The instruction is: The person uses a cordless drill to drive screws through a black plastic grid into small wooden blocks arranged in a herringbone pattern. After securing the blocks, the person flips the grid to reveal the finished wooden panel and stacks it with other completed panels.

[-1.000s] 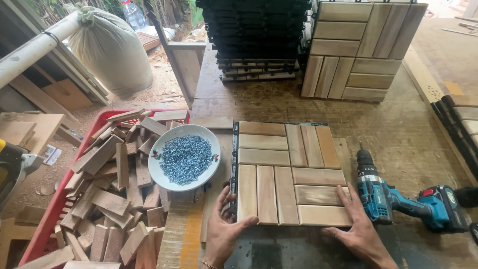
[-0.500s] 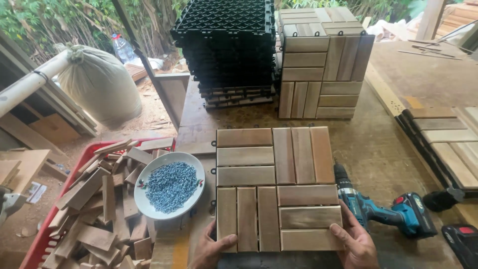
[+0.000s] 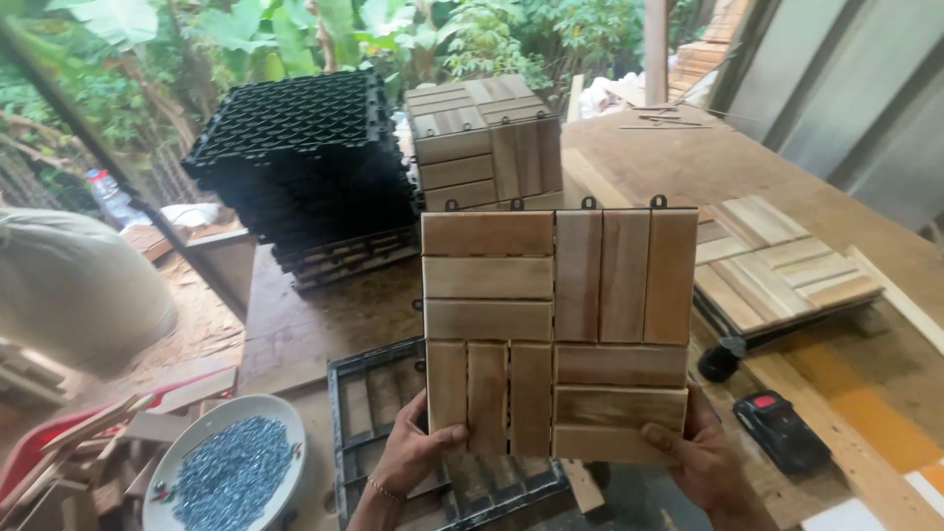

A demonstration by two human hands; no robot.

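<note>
Lifted off the counter (image 3: 324, 324) since half a second ago, when it lay flat under my palms, the wooden deck tile (image 3: 556, 334) now stands nearly upright in front of me, slat face toward the camera, its black edge loops along the top. My left hand (image 3: 413, 457) pinches the lower left corner, its fingers (image 3: 444, 433) curled shut over the bottom slats with the thumb across the front; my right hand (image 3: 703, 457) clamps the lower right corner the same way, thumb lying on the lowest slat. Holding it well, I judge, means keeping both grips even and low so the tile does not twist, with the fingers clear of the gaps between slats, and keeping it level while I look over each slat for a loose fit. Below it on the counter sits a black plastic grid base (image 3: 393, 433), partly hidden by the tile. At lower left a white bowl (image 3: 228, 472) with a flowered rim holds a heap of small blue-grey screws. Beside it a red bin (image 3: 59, 452) is filled with short offcuts of wood. Behind, a stack of black grid bases (image 3: 305, 157) stands next to a stack of finished tiles (image 3: 487, 138).
</note>
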